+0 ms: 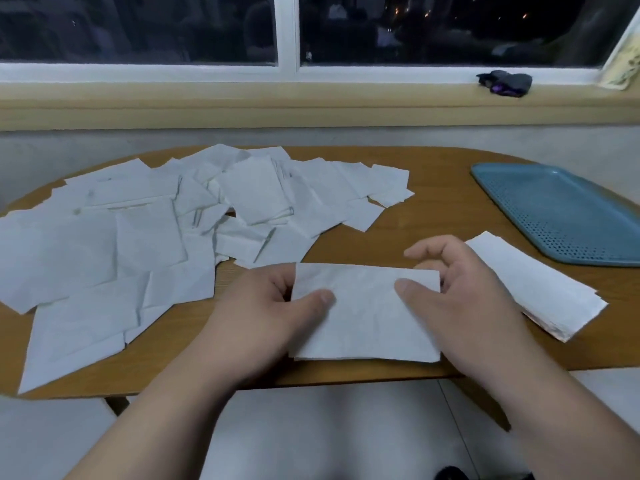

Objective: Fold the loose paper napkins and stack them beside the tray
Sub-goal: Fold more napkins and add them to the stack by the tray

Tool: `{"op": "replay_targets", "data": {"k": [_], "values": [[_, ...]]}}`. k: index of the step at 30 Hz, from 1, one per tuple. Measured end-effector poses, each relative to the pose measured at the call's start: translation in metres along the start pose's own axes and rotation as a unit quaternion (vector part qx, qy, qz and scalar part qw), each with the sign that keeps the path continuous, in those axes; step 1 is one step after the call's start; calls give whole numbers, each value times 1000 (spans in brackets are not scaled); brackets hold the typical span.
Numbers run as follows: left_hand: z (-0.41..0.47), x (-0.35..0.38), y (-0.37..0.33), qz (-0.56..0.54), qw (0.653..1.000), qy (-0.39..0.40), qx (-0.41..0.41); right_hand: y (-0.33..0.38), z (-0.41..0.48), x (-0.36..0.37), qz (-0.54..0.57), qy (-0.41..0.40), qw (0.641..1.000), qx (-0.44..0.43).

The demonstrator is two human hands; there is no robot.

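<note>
One napkin [367,317], already folded to a rectangle, sits at the near edge of the table [433,213], held between both hands. The left hand [256,310] pinches its left edge, thumb flat on top and fingers tucked underneath. The right hand [464,296] takes the right edge the same way, thumb on the upper face, while its other fingers curl loosely past the far corner; how many of them actually touch the paper I cannot tell. The sheet looks thin, soft and almost weightless, creased and slightly wavy, so it will likely flop, slide on the smooth wood and tear if tugged. It is best taken lightly at opposite edges or corners, then pressed flat along the fold. Just to the right lies the stack [543,292] of finished pieces, slanted and a little fanned at its near end. The blue perforated tray [561,209] sits beyond it, close but not touching. To the left, the loose napkins [138,237] spread over much of the tabletop in an overlapping heap, so most of the work looks undone. A dark bundle [504,84] rests on the window sill [242,98] behind.
</note>
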State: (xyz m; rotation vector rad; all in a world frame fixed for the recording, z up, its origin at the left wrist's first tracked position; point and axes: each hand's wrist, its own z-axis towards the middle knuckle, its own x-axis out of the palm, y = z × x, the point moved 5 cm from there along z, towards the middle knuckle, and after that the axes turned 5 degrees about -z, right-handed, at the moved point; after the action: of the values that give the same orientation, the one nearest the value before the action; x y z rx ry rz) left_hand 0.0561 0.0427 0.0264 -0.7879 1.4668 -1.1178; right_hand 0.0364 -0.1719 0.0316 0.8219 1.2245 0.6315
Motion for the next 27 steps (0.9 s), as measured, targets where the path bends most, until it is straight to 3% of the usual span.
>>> {"op": "replay_targets", "data": {"k": [9, 15, 18, 27], "values": [[11, -3, 17, 198, 975, -78, -55, -17, 24, 15, -154, 16, 988, -30], [16, 1, 21, 303, 948, -74, -68, -22, 23, 19, -228, 30, 972, -41], [16, 4, 20, 365, 926, -74, -66, -20, 19, 24, -307, 46, 948, -63], [12, -18, 19, 301, 942, -123, -77, -11, 15, 25, -309, 9, 946, -94]]}}
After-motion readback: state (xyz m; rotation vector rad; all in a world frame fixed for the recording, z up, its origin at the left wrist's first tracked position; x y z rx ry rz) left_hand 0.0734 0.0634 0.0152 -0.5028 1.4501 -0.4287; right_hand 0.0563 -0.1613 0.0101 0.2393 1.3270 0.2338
